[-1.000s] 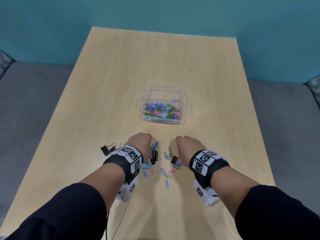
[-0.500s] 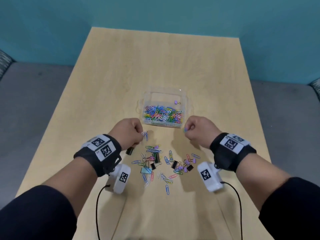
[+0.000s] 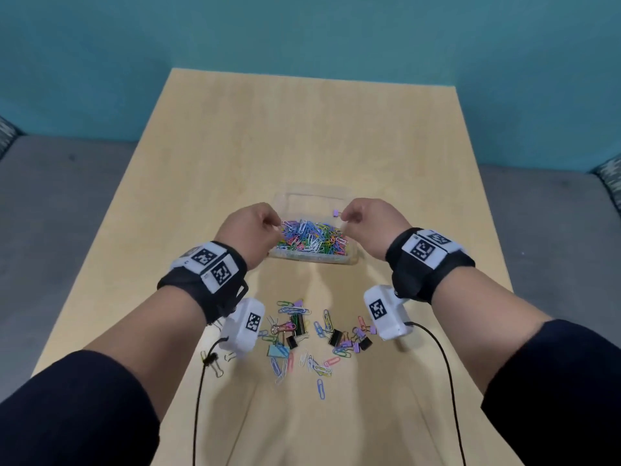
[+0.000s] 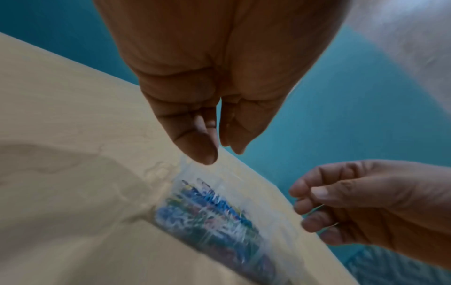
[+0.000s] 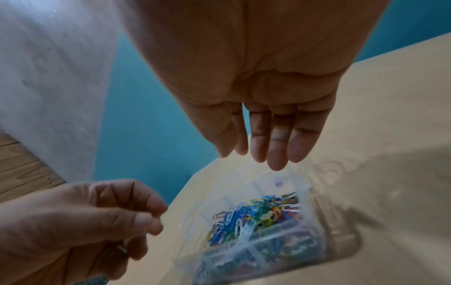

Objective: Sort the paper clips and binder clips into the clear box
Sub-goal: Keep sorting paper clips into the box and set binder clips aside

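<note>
The clear box [image 3: 312,194] stands mid-table, its near compartment full of coloured paper clips [image 3: 311,237]; one small purple binder clip [image 3: 335,213] lies in the far compartment. My left hand [image 3: 277,227] hovers over the box's left edge with thumb and fingers pinched; the right wrist view shows a pale paper clip [image 5: 122,248] in it. Over the right edge, my right hand [image 3: 346,219] pinches thin wire clips [image 4: 319,207]. A loose pile of paper clips and binder clips [image 3: 302,334] lies on the table near me.
The box sits on a light wooden table [image 3: 302,129], with grey floor on both sides and a teal wall behind. Black binder clips [image 3: 336,338] and a blue one [image 3: 278,350] are mixed into the pile. Wrist camera cables [image 3: 447,364] hang over the near table.
Both hands have lifted off the loose pile and travelled forward, from beside the clips to above the box, fingers still pinched together.
</note>
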Available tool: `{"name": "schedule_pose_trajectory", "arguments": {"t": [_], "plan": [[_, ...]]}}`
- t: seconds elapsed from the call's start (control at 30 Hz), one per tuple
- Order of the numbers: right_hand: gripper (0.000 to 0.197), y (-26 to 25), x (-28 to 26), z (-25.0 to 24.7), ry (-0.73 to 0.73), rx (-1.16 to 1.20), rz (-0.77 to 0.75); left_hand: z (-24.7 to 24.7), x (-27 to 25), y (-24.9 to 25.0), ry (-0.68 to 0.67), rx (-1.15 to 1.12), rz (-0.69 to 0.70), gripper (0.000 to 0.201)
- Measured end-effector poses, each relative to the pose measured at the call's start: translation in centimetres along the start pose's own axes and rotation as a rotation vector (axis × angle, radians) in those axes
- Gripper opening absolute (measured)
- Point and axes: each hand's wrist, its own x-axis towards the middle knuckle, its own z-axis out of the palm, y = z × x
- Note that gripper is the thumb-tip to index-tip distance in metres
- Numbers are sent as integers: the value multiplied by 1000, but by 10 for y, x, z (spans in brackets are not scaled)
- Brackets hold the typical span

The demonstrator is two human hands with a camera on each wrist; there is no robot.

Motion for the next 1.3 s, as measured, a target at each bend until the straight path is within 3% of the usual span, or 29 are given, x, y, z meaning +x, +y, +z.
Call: {"name": "schedule_pose_trajectory", "arguments": {"t": [0.13,0.27,0.37,0.53,0.73,0.87,1.07,1.17,1.3], "plan": [[24,39,-42,3,-72,-85,53,12,-29,-29,-219,433,133,19],[29,80,-83,20,-239,-309,43,31,-51,-52,-399,619,244,26],[25,95,-100,34,-257,-358,10,39,-56,-56,-391,604,234,24],[10,98,-106,52,-170,-320,-27,52,-53,-55,-344,592,202,22],[15,86,-101,56,-150,-352,44,62,-47,-50,-343,585,198,14],[10,78,-100,54,-185,-414,60,68,-47,-48,-345,600,170,19],[22,73,-98,51,-218,-361,94,68,-56,-45,-346,687,196,9],[22,73,-100,48,-207,-272,55,65,-61,-44,-328,702,179,7],[15,71,-100,46,-257,-352,-37,55,-63,-44,-314,611,89,10]]}}
